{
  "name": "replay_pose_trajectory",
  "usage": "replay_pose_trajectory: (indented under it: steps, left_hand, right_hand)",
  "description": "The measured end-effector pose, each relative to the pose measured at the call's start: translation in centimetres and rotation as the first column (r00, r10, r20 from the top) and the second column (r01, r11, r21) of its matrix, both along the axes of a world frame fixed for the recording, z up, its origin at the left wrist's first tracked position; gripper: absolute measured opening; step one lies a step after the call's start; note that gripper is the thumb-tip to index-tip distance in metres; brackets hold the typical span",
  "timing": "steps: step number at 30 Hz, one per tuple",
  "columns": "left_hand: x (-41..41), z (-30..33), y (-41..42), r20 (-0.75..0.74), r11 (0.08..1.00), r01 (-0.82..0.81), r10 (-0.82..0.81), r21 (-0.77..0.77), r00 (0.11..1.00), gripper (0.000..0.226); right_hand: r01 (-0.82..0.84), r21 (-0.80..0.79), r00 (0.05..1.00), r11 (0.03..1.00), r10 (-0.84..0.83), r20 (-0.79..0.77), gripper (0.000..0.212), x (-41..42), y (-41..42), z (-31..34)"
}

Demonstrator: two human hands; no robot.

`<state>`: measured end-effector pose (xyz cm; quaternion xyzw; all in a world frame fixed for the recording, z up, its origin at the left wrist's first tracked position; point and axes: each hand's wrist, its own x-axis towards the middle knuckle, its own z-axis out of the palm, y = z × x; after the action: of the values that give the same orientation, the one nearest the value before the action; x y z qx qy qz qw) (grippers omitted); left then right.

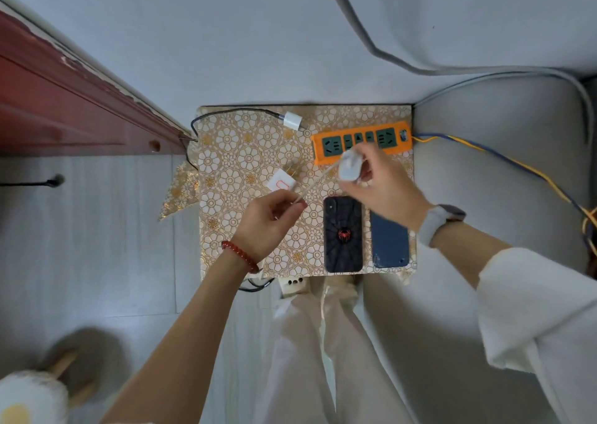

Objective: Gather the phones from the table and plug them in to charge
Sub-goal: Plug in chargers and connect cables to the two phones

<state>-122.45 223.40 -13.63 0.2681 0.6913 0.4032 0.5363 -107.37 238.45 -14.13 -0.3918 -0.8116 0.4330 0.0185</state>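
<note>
Right hand (378,181) grips a white charger (349,165), left hand (269,221) pinches what looks like its cable (315,181), both phones (343,233) lying at five o'clock on the table (245,152).

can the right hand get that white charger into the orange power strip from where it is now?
Probably yes. The right hand holds the white charger just in front of the orange power strip, whose sockets look unoccupied. The cable trailing to the left hand seems slack enough.
</note>
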Motion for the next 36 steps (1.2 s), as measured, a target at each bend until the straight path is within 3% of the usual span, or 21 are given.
replay_pose_trajectory:
  steps: [3,6,9,12,15,23,29,32,36]
  left_hand:
    - [0.9,-1.6,0.8,0.005,0.999,0.024,-0.024,-0.042,1.000,0.008]
    - [1.5,-2.7,1.0,-0.056,0.996,0.040,-0.044,-0.080,0.997,0.016]
    - [1.9,-3.2,2.3,-0.166,0.993,-0.094,0.081,-0.077,0.983,0.017]
    - [1.9,-3.3,4.8,-0.292,0.957,-0.288,0.267,-0.032,0.918,0.019]
    - [1.5,-3.2,7.2,-0.350,0.928,-0.373,0.353,0.012,0.867,0.020]
    - [2.1,-3.7,9.3,-0.421,0.897,-0.442,0.399,-0.006,0.815,0.020]
    - [2.4,-3.6,9.3,-0.440,0.889,-0.458,0.416,0.010,0.796,0.022]
    - [2.3,-3.6,9.3,-0.449,0.873,-0.488,0.441,0.012,0.777,0.023]
    - [2.0,-3.5,9.2,-0.463,0.867,-0.499,0.445,0.006,0.767,0.023]
  right_hand:
    - [0.307,0.038,0.951,0.951,-0.305,-0.050,0.042,2.0,4.4,0.3]
    - [0.399,0.068,0.917,0.914,-0.397,-0.047,0.046,3.8,7.9,-0.1]
    - [0.313,0.046,0.949,0.949,-0.314,0.033,0.048,4.6,9.6,-1.6]
    - [0.232,-0.017,0.971,0.972,-0.231,0.056,0.050,4.3,10.2,-3.3]
    - [0.187,-0.086,0.980,0.979,-0.179,0.092,0.054,3.9,10.6,-4.3]
    - [0.144,-0.122,0.986,0.982,-0.131,0.108,0.056,4.5,11.4,-5.6]
    - [0.085,-0.046,0.989,0.995,-0.079,0.125,0.056,3.8,10.7,-6.0]
    - [-0.002,0.057,0.994,0.998,-0.005,0.108,0.048,3.4,10.0,-5.9]
    - [0.023,0.022,0.999,0.999,-0.024,0.032,0.038,3.7,9.8,-5.7]
